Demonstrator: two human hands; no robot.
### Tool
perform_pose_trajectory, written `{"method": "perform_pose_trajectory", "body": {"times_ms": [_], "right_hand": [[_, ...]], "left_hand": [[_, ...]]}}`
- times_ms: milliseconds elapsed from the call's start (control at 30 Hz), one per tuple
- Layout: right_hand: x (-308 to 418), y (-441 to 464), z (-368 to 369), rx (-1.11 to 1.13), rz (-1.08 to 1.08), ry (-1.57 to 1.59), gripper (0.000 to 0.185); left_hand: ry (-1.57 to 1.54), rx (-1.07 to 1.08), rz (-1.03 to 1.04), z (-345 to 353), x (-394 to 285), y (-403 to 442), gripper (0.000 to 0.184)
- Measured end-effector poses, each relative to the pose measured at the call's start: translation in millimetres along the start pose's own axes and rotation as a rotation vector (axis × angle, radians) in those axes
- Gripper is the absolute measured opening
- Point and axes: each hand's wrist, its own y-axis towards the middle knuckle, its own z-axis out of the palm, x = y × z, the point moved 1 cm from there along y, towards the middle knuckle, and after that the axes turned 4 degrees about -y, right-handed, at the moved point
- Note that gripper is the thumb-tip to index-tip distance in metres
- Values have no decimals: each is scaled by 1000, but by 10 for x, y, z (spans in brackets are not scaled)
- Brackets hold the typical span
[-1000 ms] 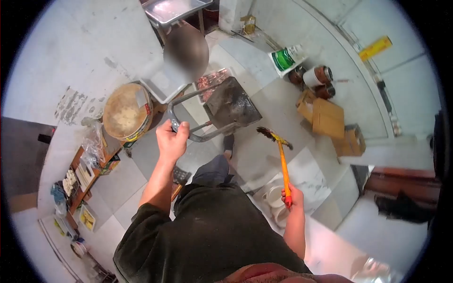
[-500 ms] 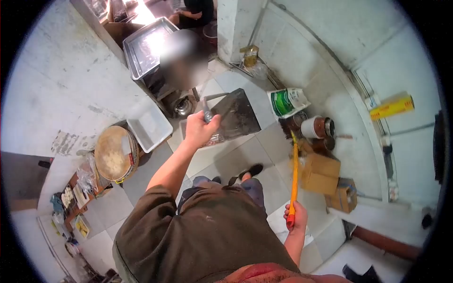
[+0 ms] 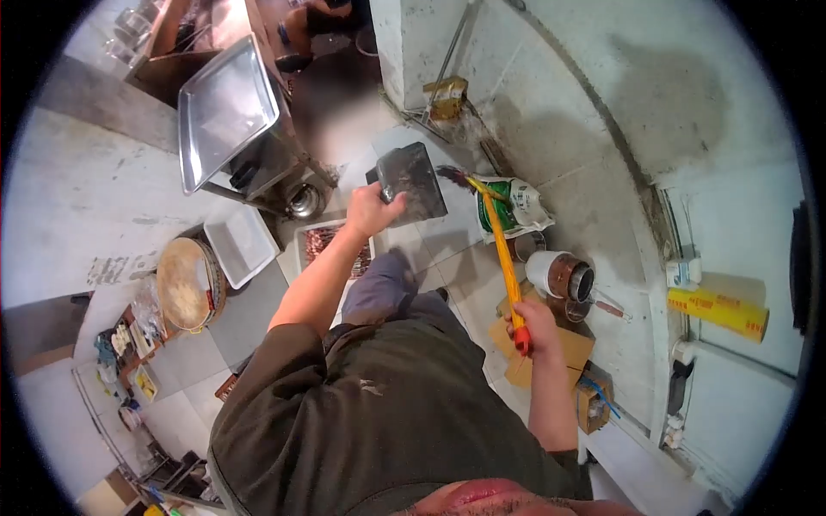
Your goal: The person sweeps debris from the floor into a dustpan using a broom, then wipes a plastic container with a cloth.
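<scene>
My left hand (image 3: 374, 211) is closed around a dark, flat dustpan (image 3: 416, 182), held out over the tiled floor; its handle is mostly hidden by my fingers. A yellow-orange broom (image 3: 501, 245) is in my right hand (image 3: 539, 327), gripped near its red end cap. Its dark bristles (image 3: 453, 175) lie just right of the dustpan, in front of a green and white sack (image 3: 514, 206). Under my left forearm, a white tray (image 3: 300, 249) holds several reddish skewer-like pieces.
A metal tray (image 3: 228, 116) rests on a stand at the upper left. Below it are a white bin (image 3: 241, 247) and a round wooden board (image 3: 185, 284). Cans (image 3: 564, 275) and cardboard (image 3: 551, 357) line the right wall. Another person's limb (image 3: 297, 39) shows at the top.
I have moved forward. The dustpan has shifted up, revealing the tray of skewer-like pieces. The broom's bristles have swung up and left toward the dustpan.
</scene>
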Motion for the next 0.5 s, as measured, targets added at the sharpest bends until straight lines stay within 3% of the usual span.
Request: {"method": "perform_pose_trajectory", "body": {"times_ms": [133,167,200,267,400,467,500], "right_hand": [[684,815,21,82,21,24,17],[879,993,79,89,42,10,18],[1143,1207,140,94,41,-25,19],[1455,1471,203,110,69,-87,21],[2160,1583,257,137,88,-135,29],[2332,1758,141,180,114,-298,37],[2485,1803,166,175,134,-216,37]], "left_hand": [[134,102,-73,438,187,747,47],[-69,167,-131,504,206,934,53],[161,195,-175,849,648,1175,54],[206,243,-164,968,743,1545,55],[8,189,-265,1202,890,2051,50],[-85,156,-239,1440,1028,2228,49],[-37,190,-224,1506,1031,2357,47]]}}
